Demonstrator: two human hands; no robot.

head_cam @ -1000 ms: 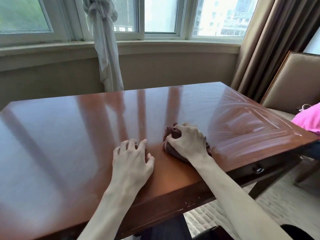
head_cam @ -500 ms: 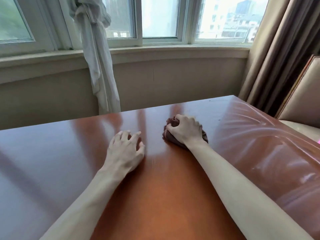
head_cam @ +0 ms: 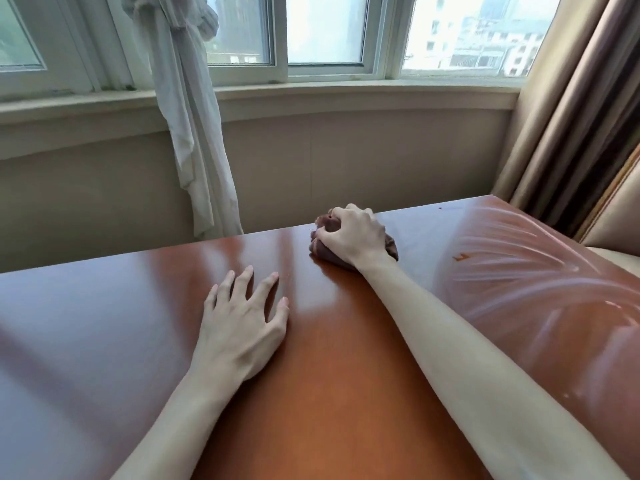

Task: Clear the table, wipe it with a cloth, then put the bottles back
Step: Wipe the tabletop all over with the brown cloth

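Cloth (head_cam: 389, 249): bunched under gripping right hand (head_cam: 356, 237), at table (head_cam: 104, 323) far edge; flat, spread left hand (head_cam: 242, 327) nearer, empty.

Only one view is given, from a camera worn on the person's head. It is looking forward and down along both forearms, close over the glossy wooden table (head_cam: 104, 323), and it is facing the window (head_cam: 325, 29) behind the far edge. The wide lens is bending the sill (head_cam: 346, 95) into a curve.
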